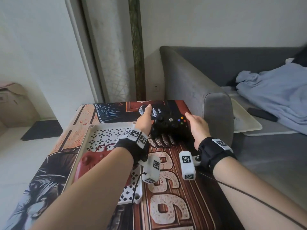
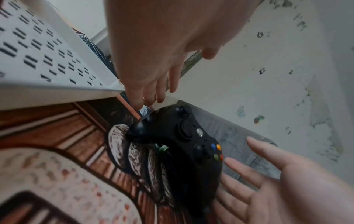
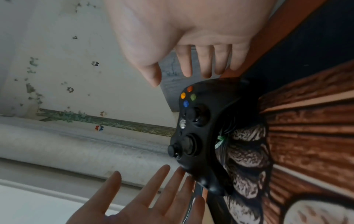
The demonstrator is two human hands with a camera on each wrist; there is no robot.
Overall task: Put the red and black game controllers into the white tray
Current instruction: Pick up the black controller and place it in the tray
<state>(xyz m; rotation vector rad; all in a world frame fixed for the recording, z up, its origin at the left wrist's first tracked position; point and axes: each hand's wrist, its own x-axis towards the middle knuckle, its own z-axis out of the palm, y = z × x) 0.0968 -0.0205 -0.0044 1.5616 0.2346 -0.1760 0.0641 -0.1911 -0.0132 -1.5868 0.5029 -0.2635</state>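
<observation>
white perforated plastic forms the tray (image 1: 93,130), which sits on the left part of a table covered by a printed cloth (image 1: 174,188). inside it lies the red controller (image 1: 93,163), partly hidden under the left forearm in the head view. the tray's slotted floor and near wall also show in the left wrist view (image 2: 57,92).

the black controller (image 1: 171,125) rests on the cloth just beyond the tray's far right corner, outside it, face up with its coloured buttons toward the right. a bundled cable with a green tie (image 2: 162,149) sits under its near edge.

the left hand (image 1: 144,120) is beside the controller's left grip, fingers straight and spread, grasping nothing; whether the fingertips touch the shell is hard to tell. the right hand (image 1: 197,127) flanks the right grip, palm inward, fingers extended and released.

a grey sofa (image 1: 191,83) stands against the table's right side, carrying a second pale tray (image 1: 249,123) and a blue blanket (image 1: 274,90).
</observation>
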